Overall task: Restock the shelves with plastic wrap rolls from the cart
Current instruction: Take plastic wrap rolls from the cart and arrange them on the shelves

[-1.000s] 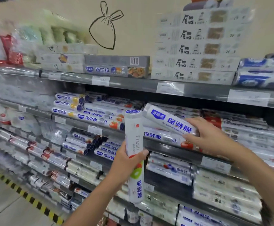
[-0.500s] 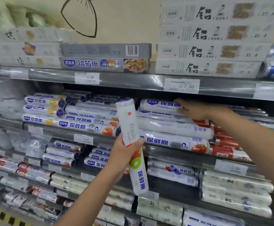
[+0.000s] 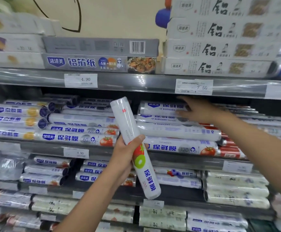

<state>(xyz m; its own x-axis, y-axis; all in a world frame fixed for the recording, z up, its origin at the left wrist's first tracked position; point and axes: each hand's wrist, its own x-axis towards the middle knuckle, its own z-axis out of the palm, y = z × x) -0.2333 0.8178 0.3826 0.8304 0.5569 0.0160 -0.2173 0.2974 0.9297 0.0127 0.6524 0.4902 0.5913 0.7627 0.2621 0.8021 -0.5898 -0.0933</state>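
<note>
One raised roll [image 3: 127,122], four stacked white boxes [image 3: 220,49] at top right, two grey boxes [image 3: 101,46] beside them.

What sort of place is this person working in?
Most likely a supermarket aisle: tiered shelves packed with plastic wrap rolls, price tags such as 4.90 on the shelf edges, and stacked foil boxes on top. The left hand holds one more roll.

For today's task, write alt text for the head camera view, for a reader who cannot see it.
A person's left hand grips a white plastic wrap roll, tilted nearly upright, before shop shelves packed with lying rolls. The right hand, fingers extended, reaches to the top of a stack of rolls beneath a shelf of foil boxes.
</note>
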